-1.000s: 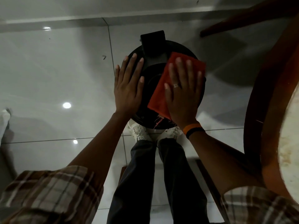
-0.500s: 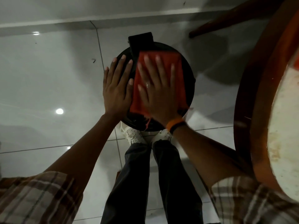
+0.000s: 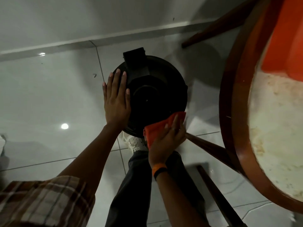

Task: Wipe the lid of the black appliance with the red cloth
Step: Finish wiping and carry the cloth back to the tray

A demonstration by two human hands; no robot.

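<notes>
Black appliance lid: round, on tiled floor just ahead of white shoes, hinge block at far edge. Red cloth at near-right rim, pinned under right hand, fingers curled over it. Left hand flat, fingers spread narrow, bracing left side. Unwiped centre lies forward-left of cloth; right hand nearer. Wooden table close right, limits swing.

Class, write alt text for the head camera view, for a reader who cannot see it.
Seen from above, a person's right hand presses a red cloth on the near right edge of a round black appliance lid, while the left hand lies flat on the lid's left side. The appliance stands on a glossy white tiled floor beside a round wooden table.
</notes>
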